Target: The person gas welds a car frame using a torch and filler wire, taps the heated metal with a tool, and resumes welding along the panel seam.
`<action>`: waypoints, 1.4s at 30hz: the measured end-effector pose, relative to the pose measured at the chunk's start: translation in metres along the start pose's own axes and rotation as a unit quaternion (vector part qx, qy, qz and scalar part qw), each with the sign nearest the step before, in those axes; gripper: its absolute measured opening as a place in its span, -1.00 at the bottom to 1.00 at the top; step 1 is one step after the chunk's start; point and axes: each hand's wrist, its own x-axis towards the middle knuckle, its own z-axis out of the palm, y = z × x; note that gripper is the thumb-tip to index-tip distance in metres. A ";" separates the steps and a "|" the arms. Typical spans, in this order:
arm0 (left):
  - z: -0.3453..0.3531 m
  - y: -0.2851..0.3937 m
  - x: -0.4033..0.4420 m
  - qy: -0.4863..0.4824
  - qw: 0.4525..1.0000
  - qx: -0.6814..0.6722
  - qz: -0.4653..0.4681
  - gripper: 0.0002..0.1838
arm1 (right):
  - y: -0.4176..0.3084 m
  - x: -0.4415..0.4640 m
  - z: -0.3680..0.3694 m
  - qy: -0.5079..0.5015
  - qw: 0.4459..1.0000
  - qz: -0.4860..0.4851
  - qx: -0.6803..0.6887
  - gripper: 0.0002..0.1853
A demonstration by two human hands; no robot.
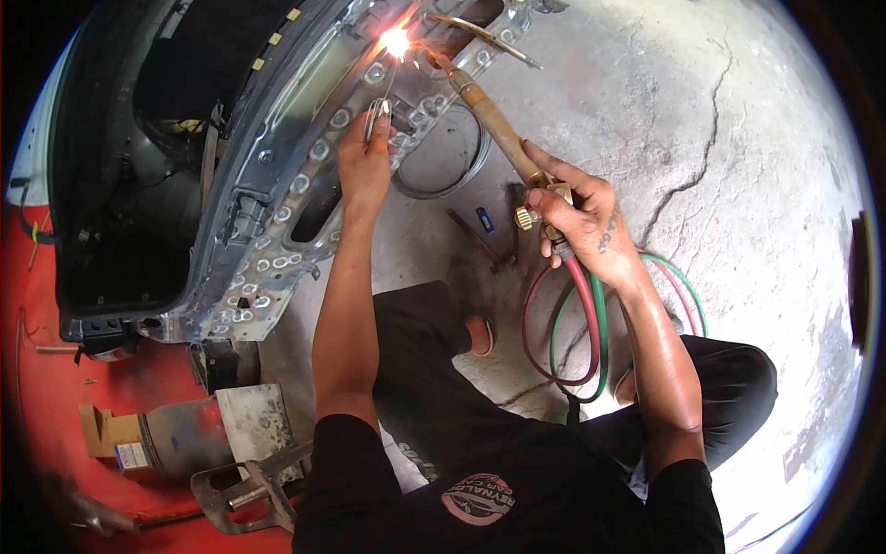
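Nearest, red and green hoses (588, 314) hang in loops above the concrete floor (628, 111) and join the torch's near end. The torch (498, 129), right of centre, is brass-coloured, its tube dull and stained, with a ridged knob; it slants far and left. The right hand (592, 217) is wrapped around its handle, elbow bent, forearm angled in from the near right. Farther left, a thin silvery wire (370, 120) is bent into narrow loops. The left hand (363, 157) pinches it, arm reaching nearly straight ahead. Along the left, the grey metal panel (297, 189) bears rows of ringed spots. At its far end, bright glare (396, 42) hides any contact.
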 end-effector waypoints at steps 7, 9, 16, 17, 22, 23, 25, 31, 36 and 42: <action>0.000 0.000 0.001 0.000 1.000 0.001 -0.005 -0.72 | 0.001 0.001 0.000 0.000 1.000 0.000 -0.004 -0.34; 0.001 0.000 0.001 0.001 1.000 0.002 -0.007 -0.72 | 0.000 0.001 0.000 -0.003 1.000 0.002 -0.001 -0.33; 0.001 -0.001 0.002 0.003 1.000 -0.004 -0.007 -0.72 | 0.000 0.001 -0.001 -0.007 1.000 0.002 0.000 -0.33; 0.001 -0.002 0.002 0.005 1.000 -0.002 -0.005 -0.72 | 0.000 0.001 -0.001 -0.007 1.000 0.001 0.000 -0.33; 0.000 -0.003 0.003 -0.002 1.000 0.000 -0.006 -0.70 | 0.000 0.002 -0.002 -0.007 1.000 0.004 0.002 -0.33; 0.000 -0.004 0.003 -0.003 1.000 0.001 -0.006 -0.70 | 0.000 0.001 -0.002 -0.007 1.000 0.006 0.001 -0.33; 0.001 -0.003 0.003 0.001 1.000 -0.001 -0.003 -0.70 | 0.001 0.001 -0.001 -0.006 1.000 0.003 0.000 -0.33; 0.001 -0.003 0.003 0.002 1.000 -0.012 -0.003 -0.71 | 0.003 0.002 -0.001 -0.007 1.000 0.004 -0.001 -0.33; 0.002 -0.002 0.002 0.004 1.000 -0.013 0.002 -0.72 | 0.000 0.000 0.000 -0.003 1.000 0.003 0.000 -0.34; 0.001 0.007 0.003 0.005 1.000 -0.010 -0.029 -0.71 | 0.004 0.001 -0.001 -0.005 1.000 0.002 0.007 -0.34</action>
